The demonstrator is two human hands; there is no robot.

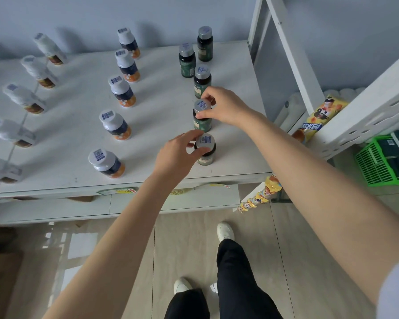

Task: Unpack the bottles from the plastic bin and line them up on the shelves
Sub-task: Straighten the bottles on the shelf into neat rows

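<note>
On the white shelf top [74, 162] stand three rows of bottles. The right row holds dark green bottles with silver caps. My right hand [224, 107] pinches the cap of the fourth green bottle [202, 122]. My left hand [175, 155] grips the cap of the nearest green bottle [205, 156], close to the shelf's front edge. Three more green bottles [187, 62] stand behind them in line. The green plastic bin [376, 163] sits low at the right with dark boxes in it.
A middle row of white-capped bottles with orange labels [115, 125] and a left row of white bottles [23, 100] fill the shelf. A white shelf frame [293, 56] rises at the right, with yellow snack packs [318, 116] behind it. Tiled floor and my feet are below.
</note>
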